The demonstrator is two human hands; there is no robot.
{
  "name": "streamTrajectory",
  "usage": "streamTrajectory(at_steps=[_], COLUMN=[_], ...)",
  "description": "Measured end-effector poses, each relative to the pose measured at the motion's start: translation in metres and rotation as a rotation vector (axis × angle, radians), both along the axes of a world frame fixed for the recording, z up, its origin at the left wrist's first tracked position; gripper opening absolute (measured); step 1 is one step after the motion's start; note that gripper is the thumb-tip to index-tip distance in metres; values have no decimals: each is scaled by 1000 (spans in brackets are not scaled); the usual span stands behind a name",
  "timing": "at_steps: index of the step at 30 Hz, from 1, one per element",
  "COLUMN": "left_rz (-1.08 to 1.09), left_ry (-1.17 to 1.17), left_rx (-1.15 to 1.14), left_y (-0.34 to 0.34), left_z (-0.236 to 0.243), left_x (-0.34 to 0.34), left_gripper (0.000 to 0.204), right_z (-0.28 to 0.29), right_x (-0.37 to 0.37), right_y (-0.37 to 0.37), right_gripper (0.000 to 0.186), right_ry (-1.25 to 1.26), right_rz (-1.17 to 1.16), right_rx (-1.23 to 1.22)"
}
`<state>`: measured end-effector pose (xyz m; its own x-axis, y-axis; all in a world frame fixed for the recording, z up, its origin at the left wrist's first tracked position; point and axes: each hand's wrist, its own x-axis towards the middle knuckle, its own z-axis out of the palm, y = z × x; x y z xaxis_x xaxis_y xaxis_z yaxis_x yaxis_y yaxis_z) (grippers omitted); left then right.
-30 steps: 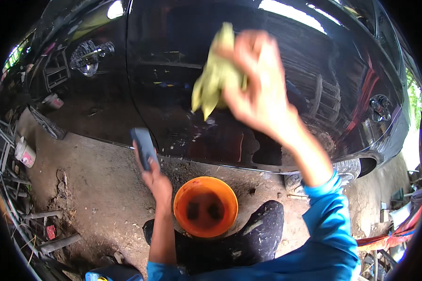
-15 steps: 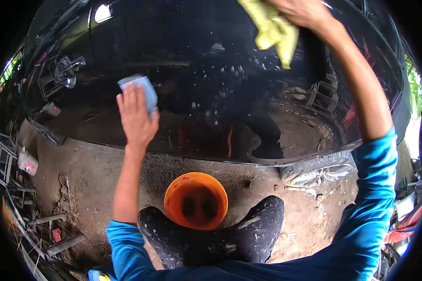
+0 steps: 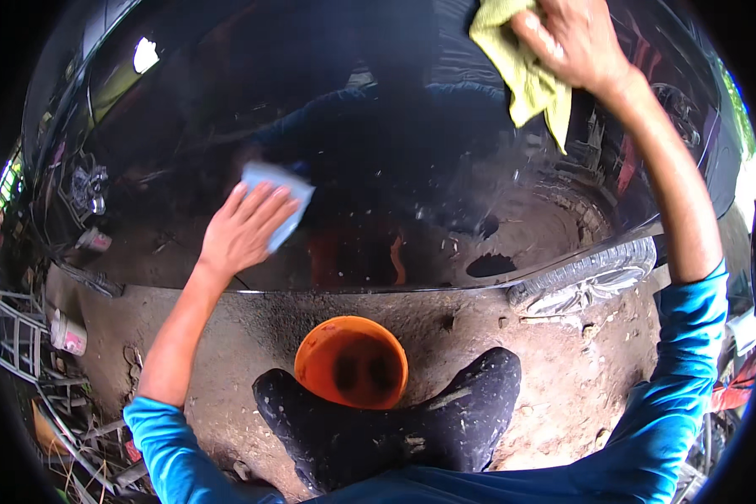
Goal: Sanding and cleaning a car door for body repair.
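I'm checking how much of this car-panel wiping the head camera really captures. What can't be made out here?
- Blue pad: mostly covered by the left hand, so its shape and thickness are unclear.
- Yellow cloth: top cut off by the picture edge and partly covered by the right hand.
- Black car panel: reflections mask any dirt or wet film.
- Orange bucket: contents too dark to tell.

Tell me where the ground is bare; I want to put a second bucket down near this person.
Bare dirt lies between the left forearm and the orange bucket, and right of the knee below the tyre. The far left is crowded with scrap metal and a can.
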<state>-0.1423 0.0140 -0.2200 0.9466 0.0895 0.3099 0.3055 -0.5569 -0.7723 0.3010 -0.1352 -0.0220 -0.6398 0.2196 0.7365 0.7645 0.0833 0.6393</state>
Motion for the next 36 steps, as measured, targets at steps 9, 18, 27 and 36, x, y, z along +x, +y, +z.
streamTrajectory(at_steps=[9, 18, 27, 36], left_rz=[-166, 76, -142, -226], left_ry=[-36, 127, 243, 326], left_rx=[-114, -110, 122, 20], left_y=[-50, 31, -17, -60], left_z=[27, -77, -58, -81], left_x=[154, 22, 148, 247], left_gripper=[66, 79, 77, 72], right_z=[-60, -466, -625, -584], right_x=[10, -188, -253, -224], right_y=[-4, -53, -65, -67], right_gripper=[47, 32, 48, 39], right_ry=[168, 887, 840, 1101], right_rz=[110, 558, 325, 234], right_rx=[53, -847, -1694, -1610])
